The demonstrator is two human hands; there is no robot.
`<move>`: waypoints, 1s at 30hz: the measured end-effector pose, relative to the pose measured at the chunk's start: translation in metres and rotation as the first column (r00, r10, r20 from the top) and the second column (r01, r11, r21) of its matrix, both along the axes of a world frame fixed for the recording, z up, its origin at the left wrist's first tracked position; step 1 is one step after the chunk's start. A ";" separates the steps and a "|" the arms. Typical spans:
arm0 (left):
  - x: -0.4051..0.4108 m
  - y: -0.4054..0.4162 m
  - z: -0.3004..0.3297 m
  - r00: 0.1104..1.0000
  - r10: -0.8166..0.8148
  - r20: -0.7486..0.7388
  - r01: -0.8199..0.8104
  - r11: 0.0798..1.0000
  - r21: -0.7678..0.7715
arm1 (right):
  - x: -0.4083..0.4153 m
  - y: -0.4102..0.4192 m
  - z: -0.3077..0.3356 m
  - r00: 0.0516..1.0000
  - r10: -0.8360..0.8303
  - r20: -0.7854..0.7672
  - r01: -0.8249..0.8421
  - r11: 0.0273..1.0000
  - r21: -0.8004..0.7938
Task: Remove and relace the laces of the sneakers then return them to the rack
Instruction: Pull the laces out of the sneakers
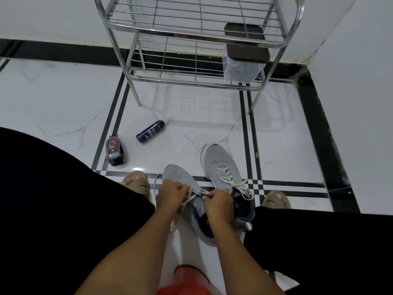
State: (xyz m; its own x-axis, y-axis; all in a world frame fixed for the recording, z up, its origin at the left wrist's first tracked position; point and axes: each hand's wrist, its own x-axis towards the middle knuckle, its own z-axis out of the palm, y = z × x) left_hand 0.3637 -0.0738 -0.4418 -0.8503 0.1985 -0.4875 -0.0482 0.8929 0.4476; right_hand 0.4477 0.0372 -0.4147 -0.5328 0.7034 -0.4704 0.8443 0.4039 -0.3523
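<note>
Two grey sneakers lie on the white floor between my feet. The right sneaker [221, 165] is fully laced with a white lace and stands untouched. Over the left sneaker [178, 175] both my hands are at work: my left hand [170, 195] pinches one end of its white lace [187, 199], and my right hand [219, 204] grips the lace's other part at the eyelets. More of this lace trails loose on the floor to the left. The steel wire shoe rack [200, 33] stands against the wall ahead, both shelves without shoes.
A clear box with a dark lid [244, 54] sits on the rack's lower shelf at the right. A dark blue bottle [150, 131] and a black polish bottle [114, 150] lie on the floor at the left. My sandalled feet flank the sneakers; a red stool [187, 279] is under me.
</note>
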 end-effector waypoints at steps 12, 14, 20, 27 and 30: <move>0.015 0.006 -0.009 0.955 -0.240 -0.172 0.223 0.968 -0.110 | 0.001 0.000 -0.012 0.993 0.114 0.010 -0.108 0.965 -0.237; 0.013 0.009 -0.011 0.970 -0.227 -0.087 0.221 0.972 -0.076 | 0.004 0.000 -0.018 0.997 0.069 -0.015 -0.071 0.951 -0.301; -0.020 -0.012 0.018 0.404 0.732 0.549 -0.895 0.192 0.402 | 0.003 0.003 -0.029 0.985 -0.169 -0.012 0.146 0.884 -0.445; 0.005 0.016 0.006 0.976 -0.219 -0.009 0.219 0.971 0.100 | 0.005 0.001 -0.026 0.999 -0.029 -0.044 0.010 0.925 -0.380; 0.015 0.017 0.009 0.965 -0.198 -0.170 0.201 0.980 0.002 | 0.006 0.000 -0.028 0.998 -0.040 -0.041 0.022 0.924 -0.382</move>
State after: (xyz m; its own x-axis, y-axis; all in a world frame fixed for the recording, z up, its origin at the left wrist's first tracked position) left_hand 0.3787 -0.0567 -0.4333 -0.8619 0.3805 -0.3352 0.2077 0.8679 0.4513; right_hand 0.4534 0.0375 -0.4423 -0.5416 0.4927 -0.6811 0.8329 0.2051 -0.5139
